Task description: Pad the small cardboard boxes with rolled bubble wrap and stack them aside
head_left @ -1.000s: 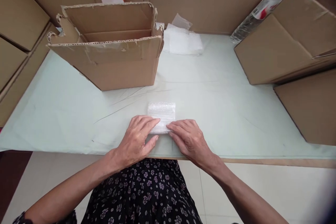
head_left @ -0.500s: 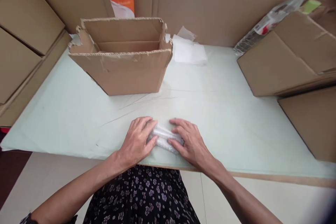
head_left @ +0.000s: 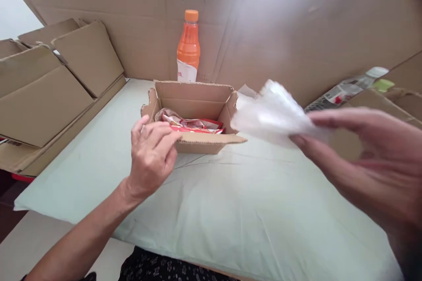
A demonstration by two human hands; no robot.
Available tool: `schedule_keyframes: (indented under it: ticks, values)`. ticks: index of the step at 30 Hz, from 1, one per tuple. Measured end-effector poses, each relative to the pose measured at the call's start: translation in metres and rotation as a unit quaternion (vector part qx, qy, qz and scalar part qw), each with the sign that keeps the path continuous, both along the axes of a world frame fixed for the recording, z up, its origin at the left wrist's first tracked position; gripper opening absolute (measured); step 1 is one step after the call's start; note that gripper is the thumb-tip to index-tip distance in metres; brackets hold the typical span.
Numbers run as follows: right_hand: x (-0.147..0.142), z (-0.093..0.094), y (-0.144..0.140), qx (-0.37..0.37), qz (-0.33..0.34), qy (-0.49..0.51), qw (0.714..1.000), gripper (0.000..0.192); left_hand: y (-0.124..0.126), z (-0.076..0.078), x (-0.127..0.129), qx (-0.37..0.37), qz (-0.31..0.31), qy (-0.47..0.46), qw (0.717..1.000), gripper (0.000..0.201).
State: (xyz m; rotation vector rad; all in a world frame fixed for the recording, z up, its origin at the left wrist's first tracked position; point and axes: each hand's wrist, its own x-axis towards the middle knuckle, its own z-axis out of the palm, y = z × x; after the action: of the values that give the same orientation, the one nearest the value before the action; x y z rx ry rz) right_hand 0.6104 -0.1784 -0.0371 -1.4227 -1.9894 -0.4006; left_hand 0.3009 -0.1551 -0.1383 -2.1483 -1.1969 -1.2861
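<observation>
Bubble-wrap bundle (head_left: 275, 114) is pinched between thumb and fingers of the right hand (head_left: 369, 162), held in the air above the worktop (head_left: 231, 210), just right of the open carton (head_left: 194, 116). The bundle is motion-blurred; its contents cannot be made out. The left hand (head_left: 151, 153) is loosely curled, nothing held, at the carton's near wall.

Risks, as judged: the grip is taken only at one end, so the loose wrap may unroll or slip out. The carton is light and low; a knock from either hand may shift it. The orange bottle (head_left: 188, 48) stands upright behind the carton and could be toppled by an overreach.

Surface: pale green sheet, creased, spread over the worktop. Flattened cardboard is stacked along the left edge, more cardboard lines the far side, and red packets (head_left: 194, 124) lie inside the carton.
</observation>
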Motion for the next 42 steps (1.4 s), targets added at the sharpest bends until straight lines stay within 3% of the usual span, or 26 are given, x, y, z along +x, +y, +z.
schedule_keyframes:
  ticks: [2, 4, 8, 10, 12, 14, 16, 18, 19, 21, 24, 27, 30, 32, 35, 37, 40, 42]
  values:
    - [-0.03, 0.015, 0.038, 0.028, 0.046, -0.076, 0.996, 0.024, -0.008, -0.011, 0.001, 0.005, -0.006, -0.014, 1.0, 0.029]
    - [-0.064, 0.015, 0.079, 0.004, 0.095, -0.163, 0.982, 0.027, -0.012, -0.017, 0.001, -0.004, -0.007, -0.026, 1.0, 0.03]
    - [-0.127, -0.019, 0.146, -0.145, 0.141, -0.333, 0.921, 0.02, -0.011, -0.019, 0.002, -0.027, -0.012, -0.038, 0.999, 0.033]
    - [-0.146, -0.034, 0.163, -0.221, 0.156, -0.385, 0.882, 0.018, -0.01, -0.018, 0.003, -0.032, -0.018, -0.045, 0.998, 0.035]
    - [-0.151, -0.036, 0.165, -0.279, 0.15, -0.421, 0.85, 0.014, -0.011, -0.017, 0.001, -0.029, -0.025, -0.06, 0.997, 0.041]
    - [-0.139, -0.026, 0.153, -0.281, 0.136, -0.433, 0.846, 0.011, -0.015, -0.016, -0.004, -0.018, -0.023, -0.098, 0.995, 0.052]
    - [-0.109, -0.01, 0.128, -0.201, 0.114, -0.387, 0.893, 0.016, -0.019, -0.017, -0.016, -0.012, -0.009, -0.167, 0.986, 0.064]
    - [-0.067, 0.0, 0.096, -0.089, 0.073, -0.27, 0.956, 0.024, -0.022, -0.023, -0.032, -0.046, 0.004, -0.242, 0.969, 0.068]
    - [-0.045, -0.001, 0.079, -0.058, 0.041, -0.198, 0.978, 0.027, -0.023, -0.028, -0.039, -0.078, 0.008, -0.272, 0.959, 0.067]
    - [-0.008, -0.018, 0.052, -0.076, -0.023, -0.072, 0.994, 0.026, -0.023, -0.041, -0.049, -0.166, 0.009, -0.308, 0.937, 0.066]
    - [0.007, -0.068, 0.035, -0.214, 0.0, 0.066, 0.975, 0.04, -0.018, -0.058, -0.051, -0.275, -0.009, -0.333, 0.902, 0.069]
    - [-0.022, -0.11, 0.049, -0.302, 0.09, 0.136, 0.939, 0.057, -0.003, -0.06, -0.04, -0.329, -0.044, -0.371, 0.868, 0.065]
    - [-0.045, -0.119, 0.067, -0.315, 0.101, 0.185, 0.925, 0.04, 0.016, -0.049, -0.02, -0.335, -0.049, -0.4, 0.851, 0.055]
    - [-0.039, -0.117, 0.062, -0.298, 0.074, 0.193, 0.932, 0.027, 0.02, -0.042, -0.001, -0.322, -0.055, -0.4, 0.856, 0.053]
    - [-0.005, -0.116, 0.02, -0.257, 0.004, 0.178, 0.95, 0.02, 0.005, -0.041, 0.03, -0.337, -0.102, -0.374, 0.858, 0.056]
    - [0.019, -0.12, -0.026, -0.222, -0.049, 0.155, 0.961, 0.023, -0.018, -0.042, 0.045, -0.388, -0.142, -0.36, 0.837, 0.057]
    - [0.037, -0.131, -0.092, -0.178, -0.066, 0.108, 0.976, 0.021, -0.055, -0.044, 0.044, -0.452, -0.175, -0.373, 0.791, 0.051]
    - [0.039, -0.138, -0.118, -0.166, -0.041, 0.101, 0.98, 0.025, -0.071, -0.044, 0.03, -0.464, -0.15, -0.389, 0.782, 0.049]
